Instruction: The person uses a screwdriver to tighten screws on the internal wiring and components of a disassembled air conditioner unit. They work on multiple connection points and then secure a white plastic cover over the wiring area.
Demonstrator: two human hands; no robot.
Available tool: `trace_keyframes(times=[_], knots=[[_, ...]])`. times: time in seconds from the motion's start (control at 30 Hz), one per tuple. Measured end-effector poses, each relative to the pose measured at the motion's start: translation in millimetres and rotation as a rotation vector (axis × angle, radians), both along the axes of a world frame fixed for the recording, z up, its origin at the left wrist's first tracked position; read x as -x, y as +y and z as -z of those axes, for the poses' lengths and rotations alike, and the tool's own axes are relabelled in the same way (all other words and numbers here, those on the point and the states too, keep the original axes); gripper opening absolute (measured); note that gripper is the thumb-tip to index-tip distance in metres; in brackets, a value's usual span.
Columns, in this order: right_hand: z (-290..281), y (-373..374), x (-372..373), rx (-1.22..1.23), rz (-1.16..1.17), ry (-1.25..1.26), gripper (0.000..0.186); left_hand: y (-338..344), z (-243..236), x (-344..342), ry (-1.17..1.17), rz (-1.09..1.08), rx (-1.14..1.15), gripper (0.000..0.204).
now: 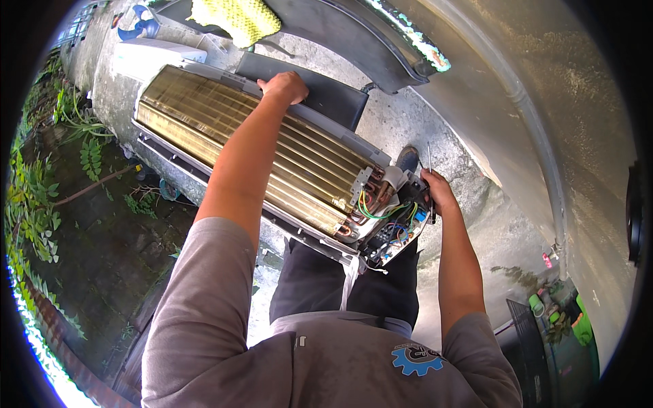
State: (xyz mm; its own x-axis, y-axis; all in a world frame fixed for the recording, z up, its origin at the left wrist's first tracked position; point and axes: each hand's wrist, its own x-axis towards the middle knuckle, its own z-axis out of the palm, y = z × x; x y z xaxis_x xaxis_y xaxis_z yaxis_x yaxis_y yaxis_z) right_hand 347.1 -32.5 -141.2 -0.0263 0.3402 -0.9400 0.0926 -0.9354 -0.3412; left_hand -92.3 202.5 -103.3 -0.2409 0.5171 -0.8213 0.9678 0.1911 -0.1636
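Across my lap lies an opened air conditioner indoor unit (231, 132), with gold-coloured fins and a pale casing. My left hand (284, 87) reaches over it and grips its far long edge, fingers curled and partly hidden. At the unit's right end are copper pipes (378, 187), green and yellow wires (371, 209) and a circuit board (401, 248). My right hand (441, 190) is closed beside those electrics around what looks like a screwdriver (429, 155), its thin shaft pointing away from me. The hand covers most of its handle.
Beyond the unit lie a dark flat panel (333, 92), a curved dark panel (340, 37) and a yellow knitted cloth (235, 20). A white cover (160, 56) and a blue fan blade (139, 24) sit at the far left. A wall with a pipe (527, 109) bounds the right; plants (41, 197) grow left.
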Motion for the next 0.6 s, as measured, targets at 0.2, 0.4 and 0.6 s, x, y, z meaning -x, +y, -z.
trace_keyframes(times=[0.2, 0.4, 0.6], knots=[[1, -1, 1, 0.002, 0.029, -0.006, 0.028, 7, 4, 7, -0.021, -0.054, -0.024, 0.057], [0, 3, 1, 0.007, -0.001, 0.030, 0.031, -6, 11, -24, -0.174, 0.056, -0.055, 0.060], [-8, 6, 5, 0.025, -0.009, -0.017, 0.024, -19, 8, -50, -0.219, 0.061, -0.077, 0.063]])
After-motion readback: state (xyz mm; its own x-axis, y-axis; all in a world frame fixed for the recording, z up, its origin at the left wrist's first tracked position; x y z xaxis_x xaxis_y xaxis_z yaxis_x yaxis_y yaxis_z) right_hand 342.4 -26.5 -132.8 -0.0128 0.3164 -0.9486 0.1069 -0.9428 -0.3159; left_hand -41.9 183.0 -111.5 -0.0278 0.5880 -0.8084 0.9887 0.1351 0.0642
